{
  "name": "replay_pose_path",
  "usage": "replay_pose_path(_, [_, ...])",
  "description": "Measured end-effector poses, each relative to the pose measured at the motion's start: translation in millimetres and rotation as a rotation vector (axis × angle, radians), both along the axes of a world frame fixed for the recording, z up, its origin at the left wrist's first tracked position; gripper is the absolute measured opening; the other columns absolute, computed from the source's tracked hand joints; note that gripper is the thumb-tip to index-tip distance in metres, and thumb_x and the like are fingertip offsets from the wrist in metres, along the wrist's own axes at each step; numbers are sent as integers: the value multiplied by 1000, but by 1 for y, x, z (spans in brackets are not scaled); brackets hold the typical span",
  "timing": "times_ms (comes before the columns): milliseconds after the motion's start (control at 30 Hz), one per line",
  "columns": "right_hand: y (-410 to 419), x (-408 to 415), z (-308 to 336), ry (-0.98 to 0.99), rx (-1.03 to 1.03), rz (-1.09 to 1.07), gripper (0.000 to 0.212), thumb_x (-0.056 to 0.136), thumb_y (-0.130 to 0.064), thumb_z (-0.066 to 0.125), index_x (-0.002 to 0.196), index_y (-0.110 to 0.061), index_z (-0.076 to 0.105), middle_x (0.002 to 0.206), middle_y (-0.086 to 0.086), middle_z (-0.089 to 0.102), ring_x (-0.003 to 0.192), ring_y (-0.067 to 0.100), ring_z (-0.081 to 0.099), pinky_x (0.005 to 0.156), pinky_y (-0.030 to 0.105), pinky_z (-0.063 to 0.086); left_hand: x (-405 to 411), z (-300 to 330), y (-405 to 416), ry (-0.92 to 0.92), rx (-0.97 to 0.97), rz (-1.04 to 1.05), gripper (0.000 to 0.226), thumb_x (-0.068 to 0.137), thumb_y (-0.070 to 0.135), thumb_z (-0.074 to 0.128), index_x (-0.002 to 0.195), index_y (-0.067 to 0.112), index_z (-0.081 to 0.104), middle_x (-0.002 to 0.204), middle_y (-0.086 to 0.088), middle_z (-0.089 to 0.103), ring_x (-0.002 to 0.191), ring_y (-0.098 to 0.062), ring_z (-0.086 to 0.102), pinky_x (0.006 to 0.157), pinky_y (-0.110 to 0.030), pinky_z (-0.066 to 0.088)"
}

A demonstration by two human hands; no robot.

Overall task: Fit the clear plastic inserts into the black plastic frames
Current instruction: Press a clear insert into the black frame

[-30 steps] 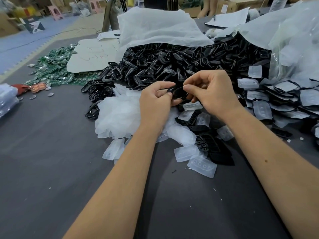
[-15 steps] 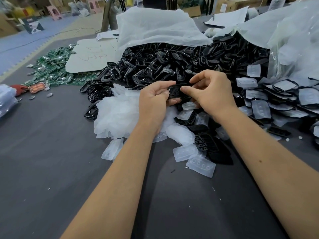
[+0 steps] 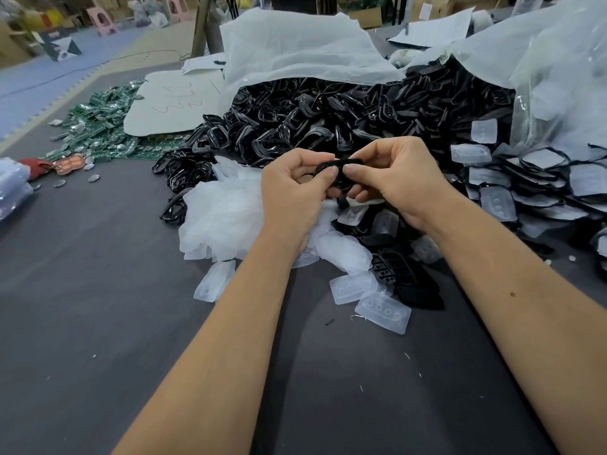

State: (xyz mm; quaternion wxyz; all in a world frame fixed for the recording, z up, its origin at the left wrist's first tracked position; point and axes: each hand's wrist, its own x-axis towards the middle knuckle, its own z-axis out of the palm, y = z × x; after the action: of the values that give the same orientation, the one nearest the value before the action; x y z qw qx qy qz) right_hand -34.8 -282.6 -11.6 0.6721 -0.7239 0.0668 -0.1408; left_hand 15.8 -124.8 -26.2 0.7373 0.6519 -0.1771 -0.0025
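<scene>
A black plastic frame [image 3: 340, 166] is held just above the table between both hands. My left hand [image 3: 294, 188] pinches its left side with thumb and fingers, and my right hand [image 3: 391, 178] pinches its right side. Whether a clear insert sits in it is hidden by my fingers. A heap of clear plastic inserts [image 3: 223, 211] lies under my left hand, with loose ones [image 3: 382, 311] nearer me. A big pile of black frames [image 3: 328, 123] spills from a white bag behind my hands.
Frames with inserts fitted [image 3: 538, 188] are stacked at the right beside a clear plastic bag [image 3: 565, 77]. Green circuit boards [image 3: 98, 129] and a white card [image 3: 170, 106] lie at the far left. Black button pads [image 3: 404, 277] lie by the loose inserts on the grey table [image 3: 98, 307].
Both hands have turned the black frame slightly and shifted their pinch on it; they stay in the same spot above the inserts.
</scene>
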Motion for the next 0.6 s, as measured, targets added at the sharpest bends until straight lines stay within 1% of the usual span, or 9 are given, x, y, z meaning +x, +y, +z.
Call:
replay_pose_path(67, [-1, 0, -1, 1, -19, 2, 9, 89, 1, 78, 92, -2, 70, 66, 10, 74, 56, 21, 72, 53, 25, 58, 0, 1, 0, 7, -3, -3, 22, 87, -11, 74, 89, 11, 75, 88, -15, 77, 64, -19, 71, 59, -22, 57])
replay_pose_path(167, [-2, 0, -2, -1, -6, -1, 10, 89, -1, 78, 95, 1, 70, 67, 12, 74, 57, 23, 73, 53, 25, 58, -1, 0, -1, 12, -18, 6, 22, 87, -12, 74, 90, 9, 76, 86, -14, 76, 63, -20, 71, 60, -25, 58])
replay_pose_path(233, [-2, -1, 0, 1, 19, 10, 9, 95, -8, 75, 96, 1, 72, 72, 12, 75, 61, 24, 74, 55, 26, 59, 0, 0, -1, 16, -33, 21, 20, 87, -12, 74, 91, 7, 76, 85, -13, 76, 65, -22, 71, 62, -27, 59])
replay_pose_path(333, [-1, 0, 5, 1, 108, -10, 30, 107, -26, 60, 97, -1, 73, 82, 14, 71, 64, 22, 71, 55, 29, 60, 0, 0, 0, 34, -63, 23, 18, 88, -12, 73, 92, 6, 75, 82, -11, 74, 63, -21, 69, 62, -27, 58])
replay_pose_path(400, [-3, 0, 7, -8, 119, -44, 37, 109, -30, 53, 96, -2, 72, 81, 13, 66, 61, 20, 68, 52, 29, 58, 0, 0, 0, 41, -72, 17, 19, 88, -11, 73, 92, 7, 75, 81, -10, 74, 60, -19, 69, 61, -25, 57])
replay_pose_path(433, [-4, 0, 7, -11, 99, -38, 34, 109, -29, 55, 95, -4, 72, 78, 11, 66, 59, 20, 67, 51, 29, 57, 0, 0, 0, 42, -74, 15, 19, 88, -11, 73, 92, 7, 75, 80, -9, 74, 60, -19, 69, 61, -24, 57])
replay_pose_path(500, [-4, -2, 5, -23, 12, -15, 22, 103, -22, 65, 90, -6, 73, 72, 6, 68, 58, 19, 66, 51, 28, 56, 1, 0, 1, 39, -80, 7, 18, 88, -11, 73, 93, 7, 75, 82, -10, 74, 63, -18, 69, 62, -24, 57])
replay_pose_path(567, [-3, -3, 3, -48, -87, -26, 9, 96, -11, 74, 90, -5, 73, 69, 5, 71, 57, 19, 67, 52, 27, 56, 1, 0, 1, 42, -87, -7, 18, 88, -11, 73, 94, 6, 75, 82, -11, 74, 65, -17, 69, 62, -23, 57])
replay_pose_path(600, [-2, -3, 2, -63, -124, -38, 6, 93, -7, 76, 90, -3, 73, 68, 6, 72, 57, 19, 68, 52, 27, 56, 1, 0, 1, 46, -88, -14, 19, 88, -11, 73, 93, 7, 75, 82, -11, 74, 65, -17, 69, 62, -22, 56])
